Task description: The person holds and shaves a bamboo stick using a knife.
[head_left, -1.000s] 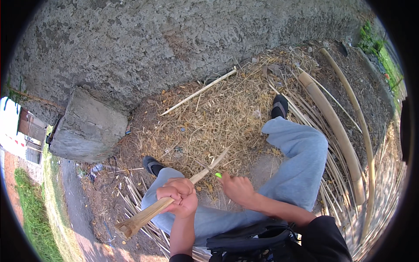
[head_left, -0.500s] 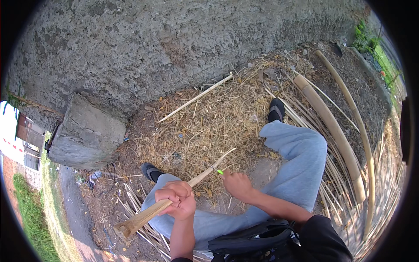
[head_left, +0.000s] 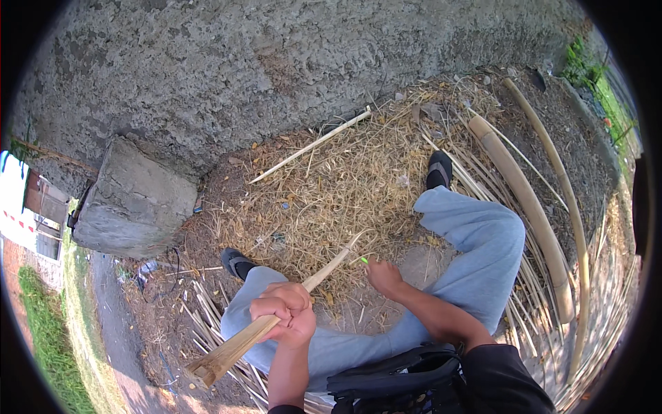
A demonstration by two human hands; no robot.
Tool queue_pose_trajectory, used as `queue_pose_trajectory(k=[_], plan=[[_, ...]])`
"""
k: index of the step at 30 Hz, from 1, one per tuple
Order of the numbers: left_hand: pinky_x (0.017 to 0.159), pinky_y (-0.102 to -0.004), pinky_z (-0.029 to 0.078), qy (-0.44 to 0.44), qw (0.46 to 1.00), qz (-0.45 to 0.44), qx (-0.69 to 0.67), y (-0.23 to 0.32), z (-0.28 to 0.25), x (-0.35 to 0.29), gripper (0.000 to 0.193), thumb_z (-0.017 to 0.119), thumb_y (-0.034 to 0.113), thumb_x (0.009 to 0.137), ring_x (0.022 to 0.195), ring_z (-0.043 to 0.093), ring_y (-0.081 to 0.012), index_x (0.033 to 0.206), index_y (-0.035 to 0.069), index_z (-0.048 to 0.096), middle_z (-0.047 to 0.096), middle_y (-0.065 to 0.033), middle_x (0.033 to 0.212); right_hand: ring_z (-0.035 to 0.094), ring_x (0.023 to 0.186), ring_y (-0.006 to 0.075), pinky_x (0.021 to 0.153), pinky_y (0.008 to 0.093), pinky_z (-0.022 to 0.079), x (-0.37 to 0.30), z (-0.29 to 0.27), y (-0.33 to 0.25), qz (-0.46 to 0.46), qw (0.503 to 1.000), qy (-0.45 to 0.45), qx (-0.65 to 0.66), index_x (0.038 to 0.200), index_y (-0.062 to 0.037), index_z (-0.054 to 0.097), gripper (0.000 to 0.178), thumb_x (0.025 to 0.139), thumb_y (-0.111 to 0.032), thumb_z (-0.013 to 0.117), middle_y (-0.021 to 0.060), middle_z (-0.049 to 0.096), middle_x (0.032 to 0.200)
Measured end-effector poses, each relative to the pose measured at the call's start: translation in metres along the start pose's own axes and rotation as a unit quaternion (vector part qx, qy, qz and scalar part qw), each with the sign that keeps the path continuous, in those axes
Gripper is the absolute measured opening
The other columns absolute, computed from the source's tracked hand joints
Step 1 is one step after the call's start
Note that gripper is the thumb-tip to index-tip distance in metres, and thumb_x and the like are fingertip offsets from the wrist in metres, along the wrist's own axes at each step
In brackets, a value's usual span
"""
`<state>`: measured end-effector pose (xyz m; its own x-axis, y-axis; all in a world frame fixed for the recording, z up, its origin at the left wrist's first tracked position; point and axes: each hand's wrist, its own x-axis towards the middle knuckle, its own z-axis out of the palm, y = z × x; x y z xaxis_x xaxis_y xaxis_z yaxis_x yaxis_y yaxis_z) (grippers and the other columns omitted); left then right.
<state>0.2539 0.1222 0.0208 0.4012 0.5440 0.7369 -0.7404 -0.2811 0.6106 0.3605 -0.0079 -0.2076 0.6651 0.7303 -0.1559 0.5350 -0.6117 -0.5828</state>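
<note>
My left hand (head_left: 284,312) is wrapped round a tapering length of split bamboo (head_left: 227,350). Its thick, hollowed end points to the lower left, and its thin tip slants up over the ground between my legs. In my closed right hand (head_left: 385,278) is a small knife (head_left: 364,260) with a bright green end showing at the fingers. The knife's blade is hard to make out now. This hand sits to the right of the bamboo's thin tip, apart from it.
Pale shavings (head_left: 345,186) cover the ground before me. A thick bamboo pole (head_left: 520,207) and thinner strips lie at my right; more strips (head_left: 207,314) lie at my left. A rough wall (head_left: 310,62) runs along the far side, with a concrete block (head_left: 141,200) at left.
My right hand has drawn the knife rightward, away from the bamboo. The bamboo's thin tip has shifted slightly left while my left hand keeps its hold.
</note>
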Motion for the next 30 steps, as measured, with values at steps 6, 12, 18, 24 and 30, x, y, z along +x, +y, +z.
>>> queue_pose_trajectory(k=[6,12,18,24,30], plan=[[0.034,-0.0245,0.014,0.022,1.0,-0.009,0.014,-0.001,-0.009,0.003,0.053,0.032,0.06,0.1,0.038,0.017,-0.0083,0.082,0.01,0.035,0.028,-0.0013,0.05,0.064,0.061,0.0452,0.058,0.0554,0.052,0.0,-0.012,-0.028,-0.023,0.999,-0.016,0.022,0.093,-0.0009,0.054,0.029,0.099,-0.028,0.047,0.0235,0.063,0.064],[0.035,-0.0246,0.013,0.054,0.998,0.002,0.019,-0.004,-0.022,0.007,0.052,0.032,0.058,0.1,0.039,0.017,-0.008,0.083,0.01,0.035,0.028,-0.0015,0.051,0.065,0.062,0.0442,0.058,0.0558,0.051,0.014,0.001,-0.012,-0.013,0.999,-0.037,0.023,0.092,-0.0013,0.054,0.029,0.1,-0.028,0.046,0.0231,0.063,0.065],[0.034,-0.0251,0.013,0.067,0.997,-0.009,0.03,-0.001,-0.005,0.008,0.05,0.031,0.057,0.101,0.039,0.016,-0.0084,0.083,0.01,0.035,0.028,-0.0014,0.05,0.066,0.067,0.0434,0.062,0.0557,0.052,0.009,0.036,0.036,0.016,0.999,-0.018,0.023,0.093,-0.0001,0.055,0.029,0.1,-0.027,0.045,0.0254,0.065,0.07],[0.037,-0.0261,0.02,0.033,0.999,-0.024,-0.013,0.0,-0.012,0.004,0.054,0.041,0.059,0.098,0.039,0.025,-0.0108,0.081,0.008,0.038,0.032,-0.0019,0.05,0.067,0.069,0.042,0.064,0.055,0.053,0.013,0.008,-0.023,0.036,0.999,-0.027,0.014,0.094,-0.0004,0.055,0.03,0.1,-0.028,0.044,0.0242,0.065,0.07],[0.03,-0.0226,0.015,-0.015,0.998,0.005,-0.06,-0.001,-0.018,0.022,0.05,0.038,0.054,0.1,0.033,0.018,-0.007,0.077,0.01,0.035,0.028,0.001,0.046,0.066,0.065,0.0417,0.061,0.0551,0.052,0.02,0.002,-0.009,0.032,0.997,-0.052,0.044,0.093,-0.0007,0.054,0.031,0.101,-0.029,0.045,0.0223,0.065,0.068]])
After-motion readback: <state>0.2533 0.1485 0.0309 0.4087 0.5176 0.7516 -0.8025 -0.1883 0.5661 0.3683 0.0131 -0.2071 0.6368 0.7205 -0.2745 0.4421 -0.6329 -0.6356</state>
